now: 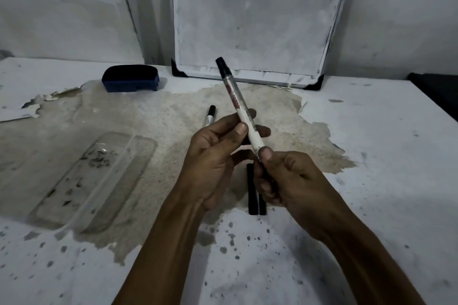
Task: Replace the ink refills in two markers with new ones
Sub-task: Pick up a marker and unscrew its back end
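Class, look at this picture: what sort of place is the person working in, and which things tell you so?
Probably a classroom or office work table: a whiteboard leans on the wall, a blue board eraser sits nearby, and both hands hold a marker over the worn table.

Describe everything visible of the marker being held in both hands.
The marker is a slim barrel, clear near the top and white lower down, with a reddish, smeared label and a black cap or tip end pointing up and away toward the whiteboard. It is tilted, held off the table. The left hand pinches its middle between thumb and fingers; the right hand grips its lower end, which is hidden. Whether that end is open cannot be told.
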